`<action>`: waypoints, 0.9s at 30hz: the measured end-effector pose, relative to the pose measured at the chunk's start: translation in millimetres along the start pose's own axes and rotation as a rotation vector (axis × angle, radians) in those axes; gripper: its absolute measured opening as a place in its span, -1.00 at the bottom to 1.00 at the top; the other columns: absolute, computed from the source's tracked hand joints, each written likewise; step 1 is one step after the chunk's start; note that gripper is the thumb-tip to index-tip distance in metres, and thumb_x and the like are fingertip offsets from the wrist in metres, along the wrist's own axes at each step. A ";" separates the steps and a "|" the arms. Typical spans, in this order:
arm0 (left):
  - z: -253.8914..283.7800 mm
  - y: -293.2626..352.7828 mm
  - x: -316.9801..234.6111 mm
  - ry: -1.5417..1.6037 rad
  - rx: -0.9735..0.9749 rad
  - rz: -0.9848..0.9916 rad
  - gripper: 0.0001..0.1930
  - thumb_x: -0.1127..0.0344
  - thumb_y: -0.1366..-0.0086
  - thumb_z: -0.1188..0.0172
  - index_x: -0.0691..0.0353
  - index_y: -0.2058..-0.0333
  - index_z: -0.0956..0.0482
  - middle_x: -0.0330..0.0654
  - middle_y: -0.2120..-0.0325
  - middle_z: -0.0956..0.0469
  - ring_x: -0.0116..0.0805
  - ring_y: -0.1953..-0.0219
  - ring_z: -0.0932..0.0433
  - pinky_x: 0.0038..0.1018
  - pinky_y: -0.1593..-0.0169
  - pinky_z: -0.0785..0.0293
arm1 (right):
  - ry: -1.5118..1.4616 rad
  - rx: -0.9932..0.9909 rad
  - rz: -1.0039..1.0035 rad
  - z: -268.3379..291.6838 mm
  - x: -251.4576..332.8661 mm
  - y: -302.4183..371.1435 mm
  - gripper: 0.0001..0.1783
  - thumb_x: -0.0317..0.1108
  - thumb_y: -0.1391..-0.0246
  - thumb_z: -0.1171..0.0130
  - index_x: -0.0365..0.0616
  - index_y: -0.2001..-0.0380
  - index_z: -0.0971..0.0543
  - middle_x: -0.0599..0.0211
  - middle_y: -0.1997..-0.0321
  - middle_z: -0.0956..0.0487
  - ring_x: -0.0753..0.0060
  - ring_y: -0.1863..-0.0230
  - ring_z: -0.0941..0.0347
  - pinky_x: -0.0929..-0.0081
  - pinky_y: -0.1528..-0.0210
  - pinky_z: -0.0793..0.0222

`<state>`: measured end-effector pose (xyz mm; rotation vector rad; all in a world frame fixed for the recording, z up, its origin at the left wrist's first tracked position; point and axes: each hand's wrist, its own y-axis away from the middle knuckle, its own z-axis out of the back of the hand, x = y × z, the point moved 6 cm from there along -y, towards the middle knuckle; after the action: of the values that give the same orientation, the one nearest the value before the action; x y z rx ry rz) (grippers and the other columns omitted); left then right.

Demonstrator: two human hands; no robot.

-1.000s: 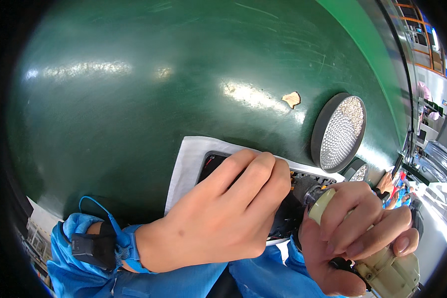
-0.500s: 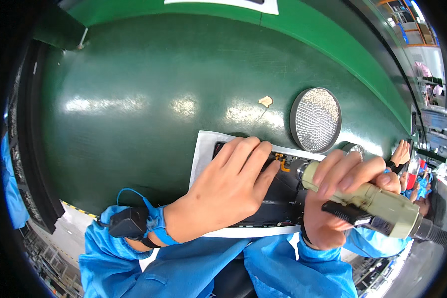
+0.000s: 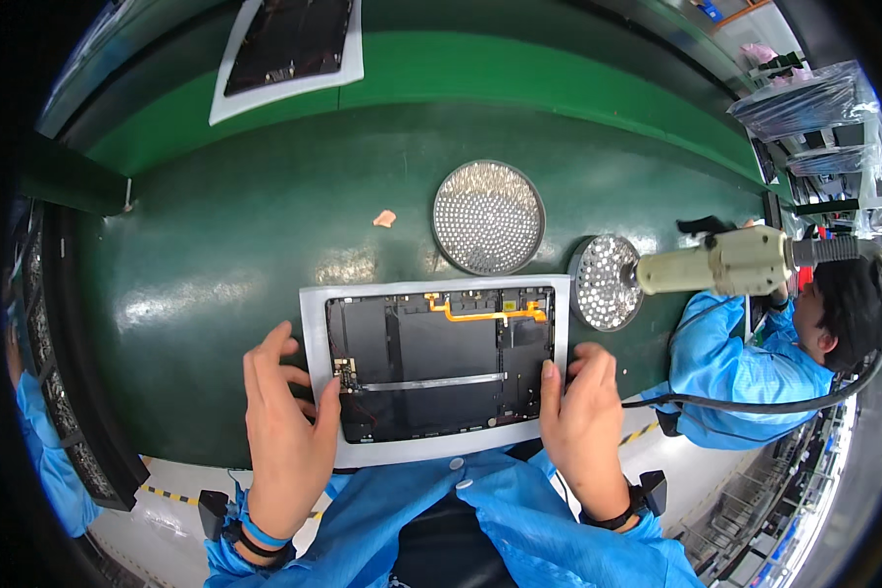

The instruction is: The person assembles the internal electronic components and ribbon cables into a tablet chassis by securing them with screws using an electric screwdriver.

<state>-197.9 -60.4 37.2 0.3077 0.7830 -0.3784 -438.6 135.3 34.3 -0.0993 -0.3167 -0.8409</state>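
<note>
An opened tablet (image 3: 431,343) lies in front of me. Its black inside shows an orange ribbon cable (image 3: 490,315), a pale grey strip and a small board at the left. It rests on a white sheet (image 3: 402,449). At the left edge, my left hand (image 3: 289,426) has its fingers apart, with the thumb over the sheet. My right hand (image 3: 585,421) is at the opposite edge, thumb against the tablet's border and fingers spread. Neither hand grips anything. A pale green electric screwdriver (image 3: 715,263) is out of my hands, tip by a small round screw dish (image 3: 607,284).
A larger perforated round dish (image 3: 489,218) stands behind the tablet, left of the small one. A scrap (image 3: 385,219) lies on the green table (image 3: 196,323). Another tablet (image 3: 289,44) sits on the back ledge. A black cable (image 3: 755,403) runs right, near a co-worker (image 3: 735,363).
My right hand has let go of the screwdriver, which now sits farther back at the right. Both hands have moved apart to the tablet's sides, uncovering it. The view has shifted.
</note>
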 end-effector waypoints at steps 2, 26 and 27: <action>3.8 0.4 7.4 0.041 0.038 0.010 -0.35 0.65 -0.27 -0.35 0.35 -0.32 -0.35 0.02 0.12 -0.61 -0.28 0.25 -0.66 -0.40 0.29 -0.63 | -0.009 0.040 -0.016 -1.4 -4.5 -0.1 -0.70 -0.27 -0.37 -0.23 -0.29 0.07 -0.46 -0.07 0.21 -0.52 -0.26 0.21 -0.55 -0.06 0.22 -0.49; 51.6 -101.8 10.9 0.053 -0.595 -0.768 -0.66 0.70 -0.18 -0.23 0.35 0.05 -0.54 0.04 0.23 -0.55 -0.03 0.26 -0.59 -0.24 0.22 -0.58 | -0.768 -0.191 0.317 -116.4 375.7 -287.3 -0.73 -0.38 -0.34 0.02 -0.31 -0.01 -0.40 -0.43 0.21 -0.66 -0.55 0.10 -0.63 -0.34 0.01 -0.50; 43.7 -102.2 11.9 0.111 -0.539 -0.755 -0.66 0.70 -0.17 -0.24 0.34 0.06 -0.55 0.04 0.23 -0.57 -0.02 0.29 -0.61 -0.25 0.30 -0.59 | -0.783 -0.135 0.300 -128.8 397.2 -289.6 -0.69 -0.39 -0.32 0.00 -0.33 -0.04 -0.41 -0.42 0.19 -0.67 -0.53 0.07 -0.64 -0.32 -0.04 -0.52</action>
<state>-207.9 -171.4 44.7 -0.4978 1.0627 -0.8357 -376.7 -369.1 25.9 -0.5952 -0.9541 -0.4920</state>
